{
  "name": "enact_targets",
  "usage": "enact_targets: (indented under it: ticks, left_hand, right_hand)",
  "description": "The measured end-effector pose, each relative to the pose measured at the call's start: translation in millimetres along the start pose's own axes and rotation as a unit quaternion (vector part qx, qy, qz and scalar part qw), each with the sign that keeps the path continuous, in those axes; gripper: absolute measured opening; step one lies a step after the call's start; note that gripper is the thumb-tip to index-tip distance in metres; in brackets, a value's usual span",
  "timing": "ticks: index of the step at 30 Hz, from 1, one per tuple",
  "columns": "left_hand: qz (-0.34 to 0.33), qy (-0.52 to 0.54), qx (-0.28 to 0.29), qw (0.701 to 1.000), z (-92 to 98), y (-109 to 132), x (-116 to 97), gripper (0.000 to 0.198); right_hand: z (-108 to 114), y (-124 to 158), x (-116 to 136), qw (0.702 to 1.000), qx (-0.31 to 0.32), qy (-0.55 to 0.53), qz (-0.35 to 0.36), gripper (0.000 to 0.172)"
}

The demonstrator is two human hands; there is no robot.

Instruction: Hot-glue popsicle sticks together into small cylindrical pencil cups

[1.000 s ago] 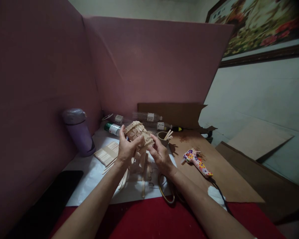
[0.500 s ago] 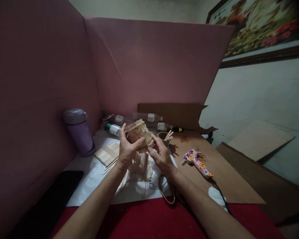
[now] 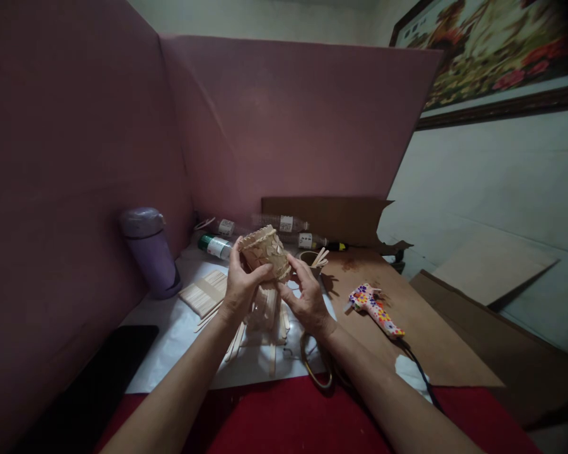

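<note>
Both hands hold a small tan craft piece [image 3: 266,251] with a scalloped edge and raised petal-like shapes, lifted above the table. My left hand [image 3: 243,280] grips its left side, thumb across the near face. Fingers of my right hand [image 3: 306,295] close on its lower right edge. Loose wooden craft sticks [image 3: 273,353] and clear plastic lie on the white paper [image 3: 170,350] beneath. Left of my left hand sits a banded bundle of craft sticks [image 3: 203,292]. Scissors [image 3: 318,369] rest below my right wrist, partly hidden by it.
A flower-patterned glue gun [image 3: 376,310] lies on cardboard [image 3: 435,340] at right, its cord running toward me. Behind the hands are several plastic bottles [image 3: 286,223] and a cup [image 3: 310,257] holding sticks. A purple tumbler [image 3: 152,255] stands at left, near the pink panel [image 3: 284,120].
The craft piece has turned slightly in my hands, showing more of its petal-covered face. My right fingers have shifted a little along its lower edge. The things on the table stay put.
</note>
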State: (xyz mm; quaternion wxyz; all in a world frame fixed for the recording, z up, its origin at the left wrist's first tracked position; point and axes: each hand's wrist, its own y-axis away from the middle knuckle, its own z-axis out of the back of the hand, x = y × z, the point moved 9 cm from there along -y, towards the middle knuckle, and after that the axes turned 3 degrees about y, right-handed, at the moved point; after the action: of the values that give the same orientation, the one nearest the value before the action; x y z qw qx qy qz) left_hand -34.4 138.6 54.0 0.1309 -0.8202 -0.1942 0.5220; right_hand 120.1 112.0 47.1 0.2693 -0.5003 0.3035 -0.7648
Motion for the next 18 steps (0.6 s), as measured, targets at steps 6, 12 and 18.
enact_targets:
  ticks: [6, 12, 18]
  left_hand:
    - [-0.019, 0.022, -0.008, 1.000, -4.3, -0.5, -4.4, 0.076]
    - [-0.096, -0.042, -0.025, 0.994, 4.9, -8.9, -23.5, 0.067]
    - [-0.186, -0.180, -0.194, 0.946, 66.7, -46.5, -50.1, 0.078]
  right_hand:
    - [1.1, 2.5, 13.9, 0.993, -0.016, 0.076, 0.090, 0.059]
    - [-0.8, 6.0, 28.2, 0.976, -0.015, 0.153, 0.157, 0.065]
    - [1.7, 9.3, 38.6, 0.956, -0.035, 0.222, 0.189, 0.047]
